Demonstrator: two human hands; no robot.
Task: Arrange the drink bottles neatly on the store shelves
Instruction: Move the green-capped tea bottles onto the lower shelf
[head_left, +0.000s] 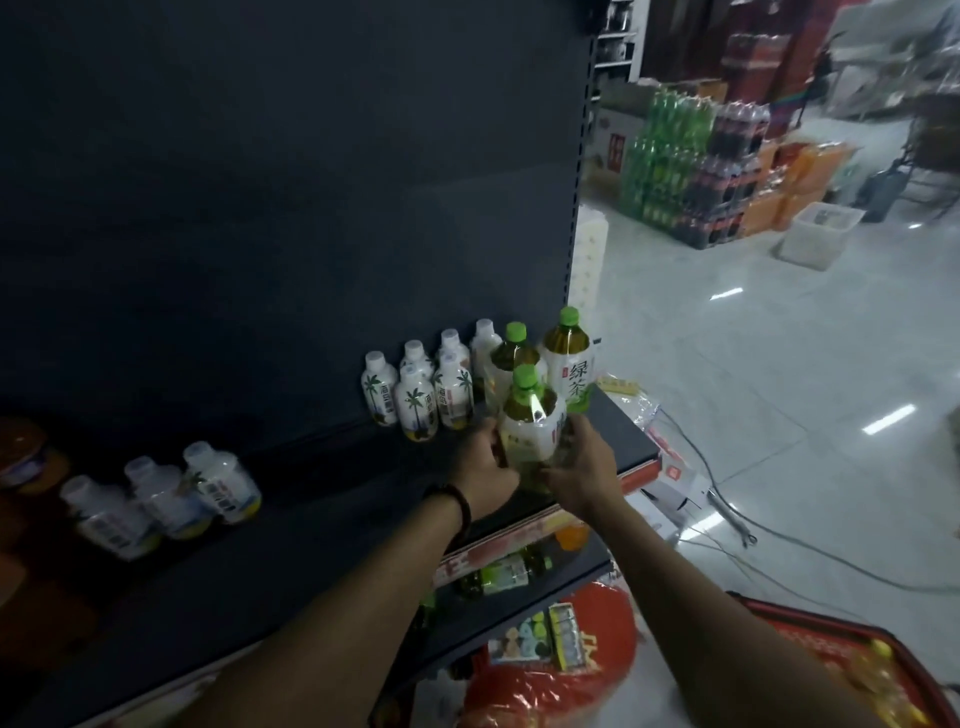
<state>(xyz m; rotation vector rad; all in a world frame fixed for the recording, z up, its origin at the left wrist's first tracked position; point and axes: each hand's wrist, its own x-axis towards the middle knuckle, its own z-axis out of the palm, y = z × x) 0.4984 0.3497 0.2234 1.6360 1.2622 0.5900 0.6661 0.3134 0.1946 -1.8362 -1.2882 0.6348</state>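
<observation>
We grip a tea bottle (530, 415) w/ L hand (485, 460) & R hand (584, 467), fingers curled round it; two more bottles (566, 364) stand just beyond.

Dark shelf (311, 525), upper tier, dark back panel behind.
- Front green tea bottle (531, 423): green cap, upright near the shelf's right end. The left hand (485, 462) grips its lower body from the left and the right hand (584, 467) from the right. Dark bracelet (458, 506) on the left wrist.
- Two more green tea bottles (569, 364): upright just behind it, side by side.
- White palm-print bottles (415, 397): a cluster against the back panel, just left of the tea.
- Three white bottles (166, 493): grouped well apart, further left.

Lower tier: green tea bottles lying down (501, 574); orange bottle (571, 536).

Floor: red basket (810, 631), cables (737, 519), white bin (818, 234), stacked soda packs (670, 161).
</observation>
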